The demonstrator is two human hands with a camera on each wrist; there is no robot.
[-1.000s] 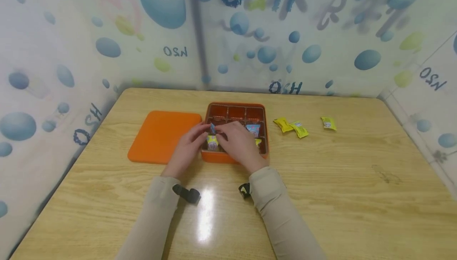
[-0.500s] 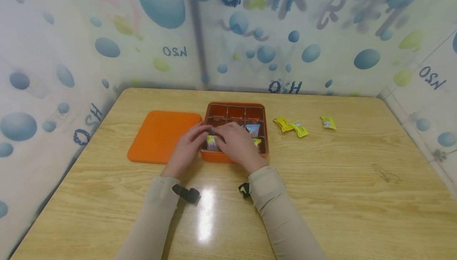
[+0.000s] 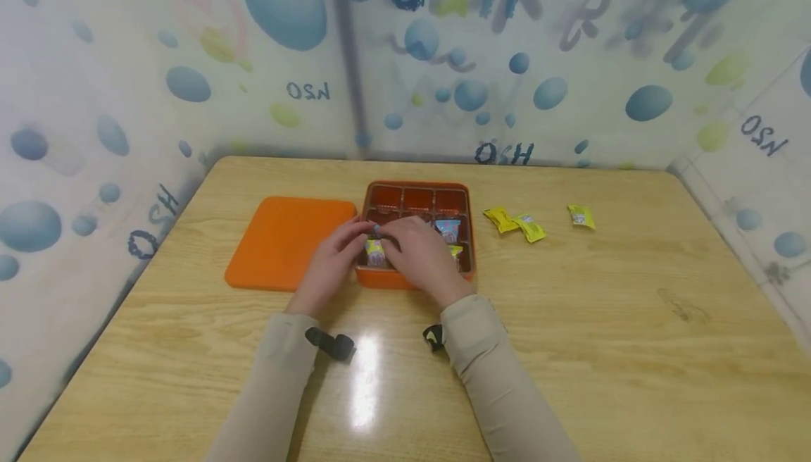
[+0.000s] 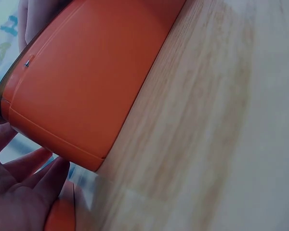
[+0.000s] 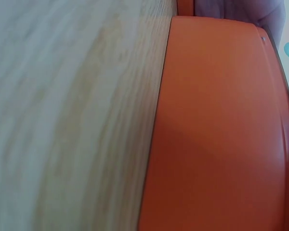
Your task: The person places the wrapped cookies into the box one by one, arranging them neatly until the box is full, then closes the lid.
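Observation:
In the head view an orange divided box (image 3: 388,279) stands on the table, its compartments facing up. A small blue-wrapped candy (image 3: 376,227) shows between the fingertips of both hands at the box's left middle compartment, mostly covered by fingers. My right hand (image 3: 418,249) reaches over the box and pinches it. From the left, my left hand (image 3: 334,259) touches the candy and the box rim; its lower fingers (image 4: 53,175) are spread by the box corner in the left wrist view. A yellow-wrapped candy (image 3: 376,253) and another blue-wrapped candy (image 3: 448,230) sit in compartments.
The orange lid (image 3: 288,244) lies flat left of the box. To the right are two touching yellow-wrapped candies, one yellow candy (image 3: 500,220) and one lighter candy (image 3: 529,228), plus a separate yellow candy (image 3: 581,216). A patterned wall (image 3: 431,124) borders the table's back.
The blue candy between the fingertips has become less visible, and the right fingers have closed in towards the left ones. Box, lid and loose candies keep their places.

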